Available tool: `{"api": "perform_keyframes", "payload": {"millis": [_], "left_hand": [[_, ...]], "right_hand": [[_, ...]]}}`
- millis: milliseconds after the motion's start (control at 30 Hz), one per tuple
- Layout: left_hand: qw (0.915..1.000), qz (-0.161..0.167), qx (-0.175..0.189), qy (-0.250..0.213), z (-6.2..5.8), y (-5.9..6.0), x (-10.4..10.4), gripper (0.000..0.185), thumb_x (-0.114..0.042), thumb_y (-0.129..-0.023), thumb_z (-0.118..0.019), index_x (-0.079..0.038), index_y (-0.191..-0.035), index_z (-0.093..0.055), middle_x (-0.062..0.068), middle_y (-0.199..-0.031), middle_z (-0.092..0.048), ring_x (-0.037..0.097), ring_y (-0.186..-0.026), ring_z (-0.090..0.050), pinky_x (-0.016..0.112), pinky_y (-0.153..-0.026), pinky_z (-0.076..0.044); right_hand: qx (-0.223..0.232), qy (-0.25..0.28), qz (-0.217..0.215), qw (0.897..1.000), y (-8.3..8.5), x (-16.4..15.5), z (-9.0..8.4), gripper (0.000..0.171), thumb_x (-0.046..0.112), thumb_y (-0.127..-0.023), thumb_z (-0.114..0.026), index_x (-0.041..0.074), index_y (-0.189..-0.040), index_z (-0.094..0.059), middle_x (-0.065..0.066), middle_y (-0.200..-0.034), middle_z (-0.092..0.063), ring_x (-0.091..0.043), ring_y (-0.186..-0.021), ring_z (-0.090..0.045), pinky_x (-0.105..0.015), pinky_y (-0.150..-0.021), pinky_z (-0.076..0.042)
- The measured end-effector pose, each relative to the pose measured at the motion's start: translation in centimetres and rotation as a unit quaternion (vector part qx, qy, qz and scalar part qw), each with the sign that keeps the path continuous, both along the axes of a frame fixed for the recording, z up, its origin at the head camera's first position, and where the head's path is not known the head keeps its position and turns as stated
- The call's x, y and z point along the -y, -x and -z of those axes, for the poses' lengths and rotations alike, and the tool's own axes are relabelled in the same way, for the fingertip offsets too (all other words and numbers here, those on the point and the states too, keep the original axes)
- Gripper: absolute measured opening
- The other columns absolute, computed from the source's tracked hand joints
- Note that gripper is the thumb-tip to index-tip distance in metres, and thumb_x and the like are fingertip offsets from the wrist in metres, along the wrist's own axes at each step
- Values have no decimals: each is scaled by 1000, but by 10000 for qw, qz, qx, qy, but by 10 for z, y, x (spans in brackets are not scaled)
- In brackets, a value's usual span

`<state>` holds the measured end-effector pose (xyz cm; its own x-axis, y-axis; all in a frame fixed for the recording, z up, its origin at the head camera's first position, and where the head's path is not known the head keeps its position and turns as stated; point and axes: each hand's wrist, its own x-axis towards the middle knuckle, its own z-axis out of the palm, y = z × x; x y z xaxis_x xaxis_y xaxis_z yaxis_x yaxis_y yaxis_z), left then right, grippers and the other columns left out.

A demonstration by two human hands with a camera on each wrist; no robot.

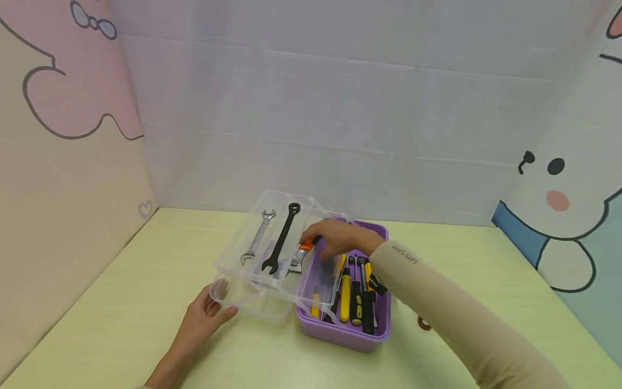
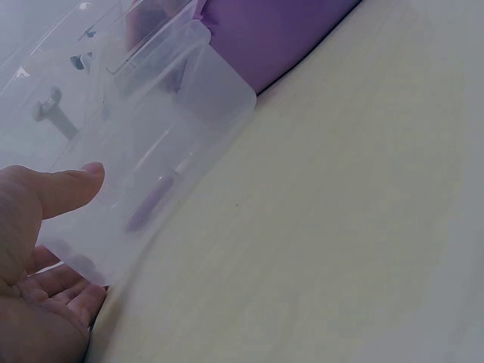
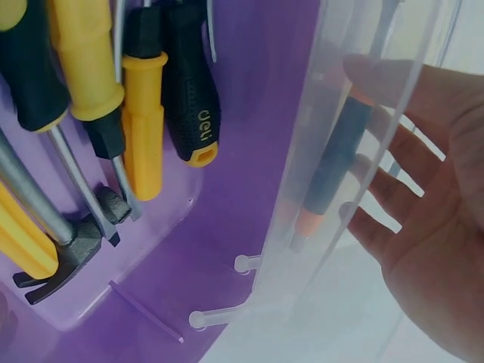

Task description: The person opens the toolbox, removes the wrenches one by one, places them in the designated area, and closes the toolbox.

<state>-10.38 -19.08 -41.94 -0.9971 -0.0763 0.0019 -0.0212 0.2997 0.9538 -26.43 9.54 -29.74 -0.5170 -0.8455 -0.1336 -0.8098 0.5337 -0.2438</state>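
Center frame, an adj. wrench (image 1: 299, 256) w/ orange-black grip is being pinched by the right hand (image 1: 335, 240) over the clear tray (image 1: 228, 259). Tray's lower-left corner is being steadied by the left hand (image 1: 206, 316), fingers relaxed. Wrench prob. heavy, stiff, slick steel; best gripped at rubber handle.

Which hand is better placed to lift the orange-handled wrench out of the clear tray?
Right. The right hand is already at the orange-handled wrench in the clear tray; the left hand steadies the tray's near corner.
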Motion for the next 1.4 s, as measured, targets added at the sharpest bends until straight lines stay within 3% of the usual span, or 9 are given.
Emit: {"api": "perform_keyframes", "payload": {"millis": [167,267,367,533,667,867,1067,1267,1400], "left_hand": [[10000,19,-14,-37,1,0,-1,69,-9,-87,-68,7,-142,-30,33,-145,-35,40,-136,-36,1,-93,-37],[10000,17,36,-31,1,-1,0,70,-9,-87,-68,7,-143,-29,32,-146,-34,39,-136,-35,8,-99,-39],[10000,19,67,-40,1,-1,0,71,-10,-87,-68,7,-143,-29,32,-146,-34,39,-137,-35,13,-102,-40],[10000,-12,15,4,2,0,0,70,-10,-87,-69,7,-143,-30,32,-145,-36,39,-136,-37,9,-99,-39],[10000,-19,-9,84,3,-1,1,70,-11,-87,-69,7,-142,-30,32,-145,-36,40,-135,-38,16,-103,-41],[10000,11,-35,88,4,-1,1,69,-11,-88,-68,7,-143,-30,33,-145,-36,40,-135,-37,8,-99,-40],[9999,-33,-19,105,2,0,1,69,-10,-87,-69,7,-142,-31,33,-144,-36,40,-135,-38,25,-106,-41],[9999,-2,-10,118,2,0,1,70,-11,-87,-68,7,-142,-29,33,-145,-34,40,-135,-36,33,-108,-37],[9999,9,-69,155,2,0,0,69,-11,-87,-68,8,-142,-30,33,-145,-35,41,-135,-36,22,-106,-40]], "right_hand": [[-67,51,-61,9999,1,0,2,49,4,-79,-69,12,-127,-60,-8,-131,-59,-25,-120,-54,-40,-106,-44],[-57,97,-85,9999,1,0,3,46,3,-79,-69,10,-124,-61,-8,-128,-61,-25,-117,-55,-39,-105,-45],[-5,196,-106,9998,1,-1,3,40,1,-78,-69,9,-117,-64,-8,-120,-63,-23,-109,-57,-37,-101,-48],[-2,331,-203,9992,1,-2,2,28,1,-78,-72,10,-104,-67,-5,-106,-66,-19,-97,-59,-34,-92,-52],[11,320,-154,9994,0,-2,2,23,4,-78,-74,11,-99,-68,-3,-102,-66,-17,-94,-59,-32,-89,-54],[80,169,93,9998,-3,-3,0,22,8,-77,-78,13,-96,-68,-1,-99,-65,-15,-93,-59,-26,-85,-54],[177,92,112,9997,-4,-6,-3,22,11,-75,-80,13,-92,-66,1,-93,-63,-11,-87,-57,-21,-79,-51],[186,-113,34,9998,-4,-6,-5,26,3,-76,-77,12,-99,-68,-1,-101,-65,-14,-93,-58,-24,-85,-52],[49,-255,49,9997,-2,-8,-5,36,-10,-74,-69,14,-101,-69,0,-105,-64,-16,-98,-57,-29,-91,-51]]}}
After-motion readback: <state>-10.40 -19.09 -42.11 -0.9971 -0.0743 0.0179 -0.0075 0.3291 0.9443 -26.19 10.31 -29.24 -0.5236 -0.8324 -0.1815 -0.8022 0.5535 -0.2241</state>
